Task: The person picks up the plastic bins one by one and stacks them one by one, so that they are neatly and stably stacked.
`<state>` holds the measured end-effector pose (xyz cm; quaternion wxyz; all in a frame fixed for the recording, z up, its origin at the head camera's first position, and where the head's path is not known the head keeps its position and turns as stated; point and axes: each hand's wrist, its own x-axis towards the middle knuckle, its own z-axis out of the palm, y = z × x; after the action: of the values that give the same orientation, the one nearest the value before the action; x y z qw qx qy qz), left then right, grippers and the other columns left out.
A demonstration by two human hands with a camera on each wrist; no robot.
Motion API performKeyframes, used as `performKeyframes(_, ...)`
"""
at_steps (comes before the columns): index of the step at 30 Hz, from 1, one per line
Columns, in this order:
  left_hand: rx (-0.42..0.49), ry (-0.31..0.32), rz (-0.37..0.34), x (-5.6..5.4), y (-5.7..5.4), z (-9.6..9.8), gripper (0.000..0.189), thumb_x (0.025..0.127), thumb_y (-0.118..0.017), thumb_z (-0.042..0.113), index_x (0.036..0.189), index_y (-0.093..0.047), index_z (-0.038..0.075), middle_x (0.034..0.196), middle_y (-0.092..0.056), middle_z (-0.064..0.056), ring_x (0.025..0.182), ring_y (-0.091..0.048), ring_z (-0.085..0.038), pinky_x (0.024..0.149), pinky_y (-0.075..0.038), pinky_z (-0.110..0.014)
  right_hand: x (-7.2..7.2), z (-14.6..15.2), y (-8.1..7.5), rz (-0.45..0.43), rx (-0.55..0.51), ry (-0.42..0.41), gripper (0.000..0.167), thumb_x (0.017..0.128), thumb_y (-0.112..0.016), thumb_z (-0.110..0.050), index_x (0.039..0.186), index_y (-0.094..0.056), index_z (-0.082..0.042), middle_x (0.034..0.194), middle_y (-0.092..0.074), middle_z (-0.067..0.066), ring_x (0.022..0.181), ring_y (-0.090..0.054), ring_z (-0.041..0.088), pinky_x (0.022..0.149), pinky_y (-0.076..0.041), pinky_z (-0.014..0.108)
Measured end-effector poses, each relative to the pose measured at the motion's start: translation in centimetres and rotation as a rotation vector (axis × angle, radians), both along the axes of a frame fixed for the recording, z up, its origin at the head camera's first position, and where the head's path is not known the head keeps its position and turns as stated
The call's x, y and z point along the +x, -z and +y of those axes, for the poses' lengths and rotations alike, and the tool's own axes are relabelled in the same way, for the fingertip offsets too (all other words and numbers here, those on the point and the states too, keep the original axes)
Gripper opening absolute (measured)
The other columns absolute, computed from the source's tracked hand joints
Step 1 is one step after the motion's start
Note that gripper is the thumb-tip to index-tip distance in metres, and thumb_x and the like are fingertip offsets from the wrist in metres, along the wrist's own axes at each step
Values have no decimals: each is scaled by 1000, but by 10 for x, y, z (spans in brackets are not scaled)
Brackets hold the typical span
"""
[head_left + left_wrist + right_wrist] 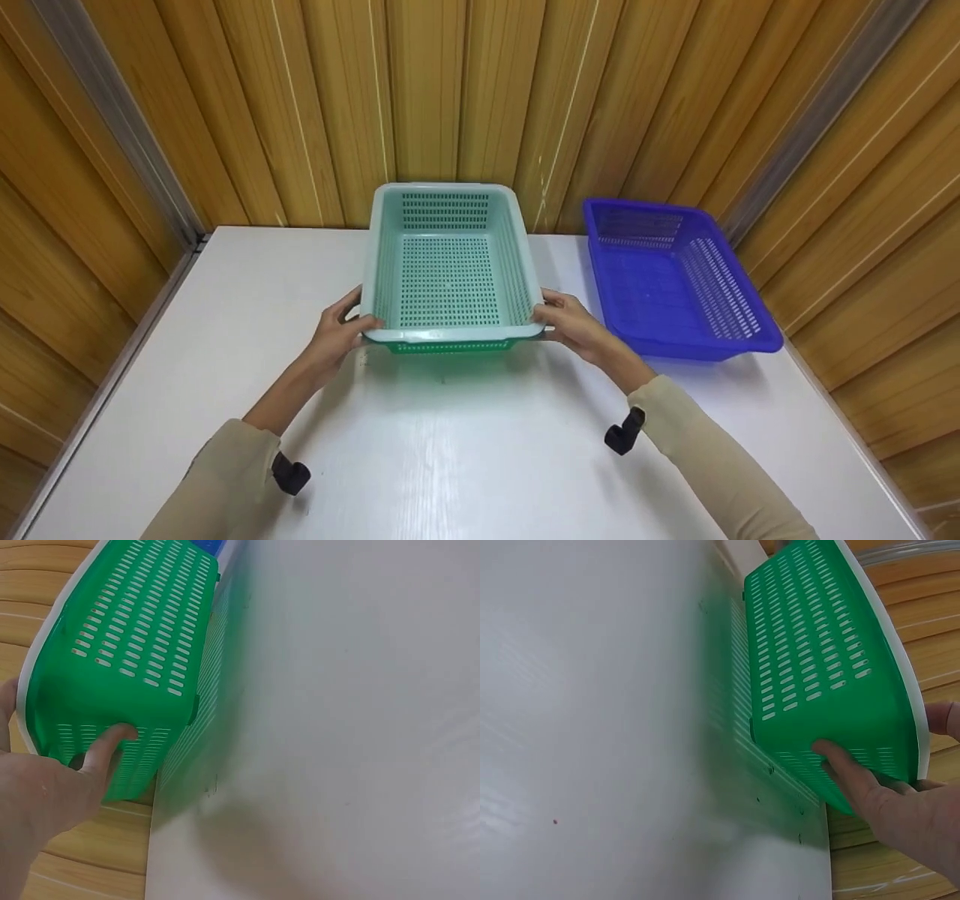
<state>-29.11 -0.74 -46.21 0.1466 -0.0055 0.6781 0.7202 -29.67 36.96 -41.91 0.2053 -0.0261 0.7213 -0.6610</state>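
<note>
A pale mint plastic basket (450, 281) sits nested inside a bright green slotted basket (142, 622), whose lower front edge shows under the pale rim in the head view. My left hand (334, 341) grips the pair at the near left corner, thumb on the rim and fingertips against the green side wall. At the near right corner my right hand (576, 324) holds them the same way, its fingers touching the green wall in the right wrist view. The inside of the mint basket holds nothing visible. Whether the green base touches the table cannot be told.
A blue-purple basket (652, 300) stands at the right side of the white table (420, 450). Wood-patterned panels (427, 97) rise behind the table and on both sides. Black clips (291, 474) are fixed at both cuffs.
</note>
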Motion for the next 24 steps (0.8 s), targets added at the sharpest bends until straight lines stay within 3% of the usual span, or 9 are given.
performKeyframes(4, 17, 15, -5, -2, 2, 2, 83, 93, -65, 13, 164, -23, 24, 167, -25, -9, 144, -42, -31, 114, -45, -44, -1, 4, 2, -1, 4, 3, 63, 91, -48, 2, 153, -39, 7, 154, -41, 31, 127, -56, 34, 99, -57, 42)
performKeyframes(9, 20, 29, 4, -1, 3, -5, 84, 95, -62, 13, 165, -17, 23, 170, -19, -9, 146, -39, -32, 118, -39, -51, -4, 2, 3, 4, -16, -59, 66, 92, -48, -1, 156, -34, 5, 157, -38, 31, 134, -51, 37, 103, -55, 44)
performKeyframes(13, 22, 68, 6, -1, 3, -7, 90, 97, -60, 15, 166, -4, 26, 173, -8, -11, 151, -32, -35, 119, -38, -53, -2, 4, 1, -19, -18, -84, 79, 95, -50, -2, 165, -12, -6, 152, -41, 33, 126, -56, 29, 101, -56, 39)
performKeyframes(16, 22, 94, -5, -1, 4, -6, 94, 98, -59, 18, 165, 5, 31, 173, 4, -13, 157, -19, -38, 120, -36, -54, 0, 8, 1, -46, -26, -87, 90, 98, -51, -3, 165, 6, -17, 149, -43, 32, 114, -61, 18, 102, -55, 39)
performKeyframes(18, 25, 106, -12, 0, 5, -6, 94, 99, -59, 19, 164, 7, 34, 173, 10, -12, 158, -13, -39, 120, -35, -54, 1, 10, 3, -55, -38, -102, 91, 99, -51, -4, 165, 10, -21, 147, -42, 33, 108, -62, 13, 105, -53, 42)
performKeyframes(24, 107, 136, -23, 1, 4, -6, 95, 100, -61, 18, 164, 6, 34, 172, 17, -6, 159, -12, -34, 123, -30, -53, 0, 13, 5, -82, -98, -114, 88, 100, -45, -2, 165, 10, -24, 155, -33, 34, 122, -59, 19, 115, -43, 52)
